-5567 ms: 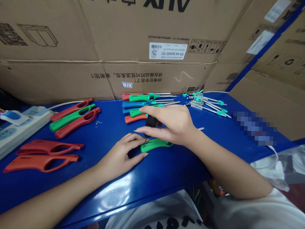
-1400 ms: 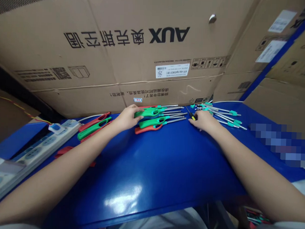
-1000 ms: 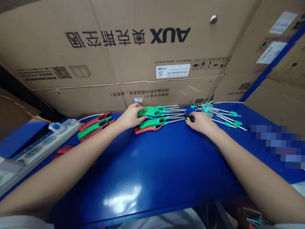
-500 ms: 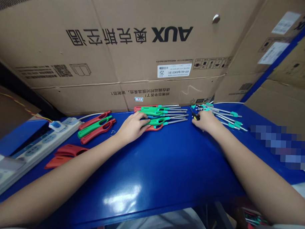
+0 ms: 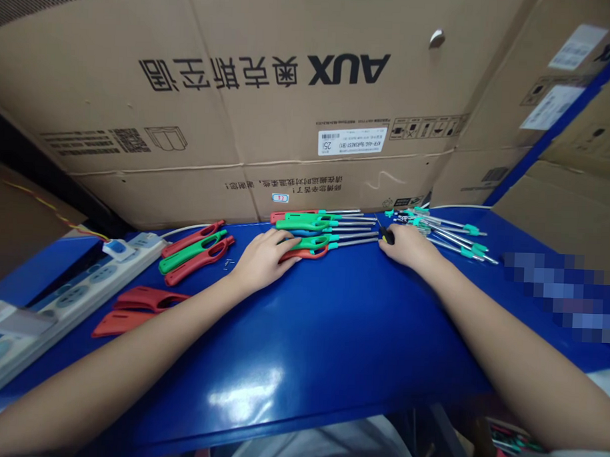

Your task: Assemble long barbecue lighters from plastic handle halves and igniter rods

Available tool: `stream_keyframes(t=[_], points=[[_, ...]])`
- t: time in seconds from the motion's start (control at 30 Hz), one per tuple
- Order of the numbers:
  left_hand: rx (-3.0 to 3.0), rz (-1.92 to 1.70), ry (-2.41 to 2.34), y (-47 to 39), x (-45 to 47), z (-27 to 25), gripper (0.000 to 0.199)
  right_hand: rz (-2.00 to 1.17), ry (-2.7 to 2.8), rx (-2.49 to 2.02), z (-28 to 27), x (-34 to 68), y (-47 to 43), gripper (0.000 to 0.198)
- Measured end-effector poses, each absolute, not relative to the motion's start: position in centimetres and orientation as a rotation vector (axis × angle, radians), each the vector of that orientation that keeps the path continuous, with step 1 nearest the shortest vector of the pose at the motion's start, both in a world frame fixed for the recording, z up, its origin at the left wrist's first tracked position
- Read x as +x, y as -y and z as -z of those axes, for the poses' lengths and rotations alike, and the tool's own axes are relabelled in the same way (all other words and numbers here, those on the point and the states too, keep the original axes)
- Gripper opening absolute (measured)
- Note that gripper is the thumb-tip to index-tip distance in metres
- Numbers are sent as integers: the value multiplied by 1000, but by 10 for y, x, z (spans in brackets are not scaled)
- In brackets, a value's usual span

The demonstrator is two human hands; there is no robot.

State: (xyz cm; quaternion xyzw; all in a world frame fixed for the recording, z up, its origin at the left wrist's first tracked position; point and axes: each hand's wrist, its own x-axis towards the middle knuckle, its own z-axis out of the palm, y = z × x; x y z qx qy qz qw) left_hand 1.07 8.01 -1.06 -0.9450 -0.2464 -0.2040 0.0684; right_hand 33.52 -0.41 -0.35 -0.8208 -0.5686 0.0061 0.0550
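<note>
My left hand rests on the near end of a row of stick lighters, its fingers and thumb closed around the handles of a green lighter and an orange lighter. Its palm hides part of those handles. Farther back in the row lie a green lighter and a red one, metal tubes pointing right. In my right hand is a screwdriver with a black and yellow handle, its thin shaft pointing up and left. Beside that hand lies a pile of metal lighter tubes with turquoise ends.
Red and green handle shells lie at left, with more red shells nearer me. Small screws are scattered beside them. A white power strip runs along the left edge. A cardboard wall closes off the back of the blue table.
My right hand has shifted slightly left with the screwdriver, towards the lighters' tube tips. The left hand keeps its place on the lighters, its fingers slightly lower. The view has shifted a little.
</note>
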Motion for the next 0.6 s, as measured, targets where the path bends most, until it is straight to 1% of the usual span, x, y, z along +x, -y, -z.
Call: stream_keyframes(t=[0.2, 0.3, 0.37, 0.4, 0.43, 0.47, 0.53, 0.57, 0.6], points=[[-2819, 572, 815, -75, 17, 14, 37, -33, 1833, -2417, 5, 343, 5, 32], [-2812, 549, 835, -66, 15, 9, 41, 5, 1837, -2402, 3, 344, 8, 44], [-2802, 554, 858, -62, 10, -2, 48, 54, 1799, -2405, -1, 343, 11, 55], [-2790, 569, 883, -63, 5, -11, 51, 96, 1766, -2400, -3, 342, 12, 57], [-2771, 593, 915, -66, -1, -20, 52, 144, 1733, -2378, -6, 340, 14, 54], [-2742, 631, 970, -72, -10, -31, 50, 192, 1704, -2339, -9, 338, 15, 46], [-2691, 671, 1223, -89, -31, -52, 40, 278, 1652, -2225, -15, 334, 17, 28], [-2647, 632, 1412, -100, -43, -61, 39, 308, 1631, -2165, -18, 332, 19, 22], [-2611, 533, 1594, -112, -56, -68, 40, 326, 1616, -2116, -19, 330, 19, 21]])
